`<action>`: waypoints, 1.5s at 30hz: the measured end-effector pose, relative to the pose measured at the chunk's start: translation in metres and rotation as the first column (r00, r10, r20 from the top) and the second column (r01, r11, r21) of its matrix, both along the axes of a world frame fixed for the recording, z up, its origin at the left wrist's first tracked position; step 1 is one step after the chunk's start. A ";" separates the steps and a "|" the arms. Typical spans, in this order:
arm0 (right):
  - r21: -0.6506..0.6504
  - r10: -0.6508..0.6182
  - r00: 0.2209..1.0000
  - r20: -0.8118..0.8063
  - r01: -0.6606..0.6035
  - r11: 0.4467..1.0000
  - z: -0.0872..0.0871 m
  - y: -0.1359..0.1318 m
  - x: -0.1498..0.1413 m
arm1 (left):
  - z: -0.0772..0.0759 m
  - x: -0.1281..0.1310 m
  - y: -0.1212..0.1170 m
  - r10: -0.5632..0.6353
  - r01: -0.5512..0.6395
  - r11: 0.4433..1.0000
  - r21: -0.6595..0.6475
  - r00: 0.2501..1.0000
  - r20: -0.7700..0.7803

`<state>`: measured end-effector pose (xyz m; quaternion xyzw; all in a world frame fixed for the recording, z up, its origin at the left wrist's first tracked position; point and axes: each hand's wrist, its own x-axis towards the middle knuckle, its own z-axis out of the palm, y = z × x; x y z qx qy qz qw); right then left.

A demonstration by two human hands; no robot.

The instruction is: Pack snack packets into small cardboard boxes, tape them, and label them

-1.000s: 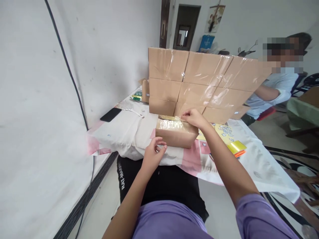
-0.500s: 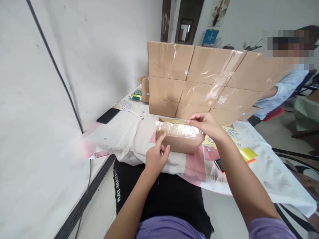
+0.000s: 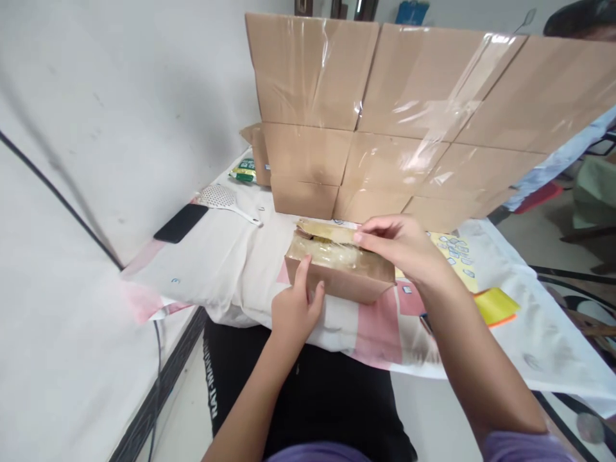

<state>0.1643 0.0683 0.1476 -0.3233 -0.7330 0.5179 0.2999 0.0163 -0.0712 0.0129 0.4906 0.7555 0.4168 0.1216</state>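
A small cardboard box point(image 3: 337, 279) with shiny clear tape over its top stands close in front of me. Its long flap point(image 3: 327, 230) is partly raised at the far side, leaving a dark gap; what lies inside cannot be made out. My right hand point(image 3: 402, 247) pinches the right part of this flap between thumb and fingers. My left hand point(image 3: 298, 305) rests against the near left side of the box, index finger at the top edge and thumb apart from it on the front face.
A tall cardboard screen point(image 3: 385, 122) stands behind the box. Left lie a white slotted spoon point(image 3: 221, 197), a dark phone-like slab point(image 3: 180, 222) and a green packet point(image 3: 244, 169). A yellow drawn sheet point(image 3: 457, 256) and a yellow-orange pad point(image 3: 495, 307) are right. Beyond the screen is another person point(image 3: 577, 22).
The flap has come up more, widening the gap under it, with my right hand still pinching it. The box has turned slightly and the view has tilted downward.
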 end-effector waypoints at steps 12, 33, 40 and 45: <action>0.023 0.211 0.960 0.185 -0.219 0.976 -0.020 0.038 -0.001 | -0.035 0.002 0.018 -0.101 0.093 0.987 0.133 0.993 0.055; 0.473 -0.145 0.940 0.307 -0.018 0.881 -0.048 0.030 -0.013 | -0.044 0.004 0.017 -0.057 0.063 0.952 0.300 0.998 -0.029; 0.483 -0.177 0.921 0.346 -0.013 0.876 -0.049 0.028 -0.012 | 0.024 -0.006 0.006 0.013 0.081 0.953 0.292 0.951 -0.307; 0.467 -0.186 0.898 0.400 -0.025 0.884 -0.045 0.028 -0.014 | 0.039 0.006 0.029 -0.238 0.383 0.898 0.218 0.838 -0.491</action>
